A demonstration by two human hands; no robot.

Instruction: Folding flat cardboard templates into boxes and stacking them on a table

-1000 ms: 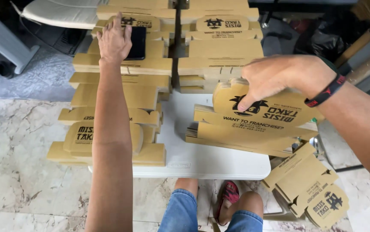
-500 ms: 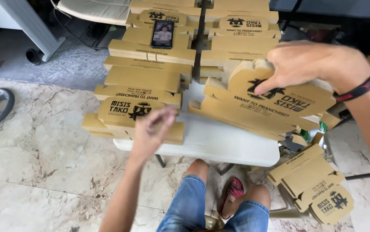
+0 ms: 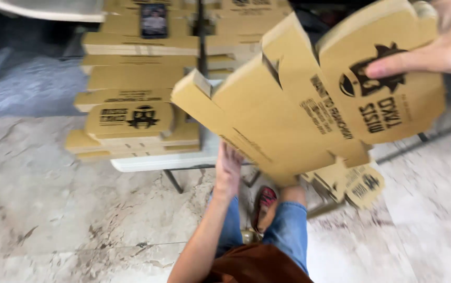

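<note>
— Cardboard everywhere, by the look of it. What is the right hand (image 3: pixel 448 44) doing?

— It is up at the top right corner, fingers closed on a flat brown cardboard box blank (image 3: pixel 299 105). One finger lies across the dark printed emblem on the rounded flap. The blank is lifted off the table and hangs tilted, its long edge running down toward the left.

— And the left hand (image 3: pixel 229 170)?

— It is lower, near the middle, just under the bottom edge of the lifted blank. The fingers point up and look loosely spread, holding nothing. Whether the fingertips touch the cardboard, I cannot tell; the picture is blurred there.

— What lies behind?

— A white table (image 3: pixel 157 162), seen at its near edge, carries a stack of the same flat blanks (image 3: pixel 136 120) on its left part. Further stacks sit behind, toward the top. A phone (image 3: pixel 154 20) with a lit screen lies on the far stack, well away from both hands.

— Anything below the table?

— The person's knees in blue jeans (image 3: pixel 291 230), and a foot in a red sandal (image 3: pixel 265 202) between them. Another few blanks (image 3: pixel 359 186) lean low at the right, beside the knee and beneath the lifted one. The floor (image 3: pixel 52 209) is pale marble with dark veins.
</note>
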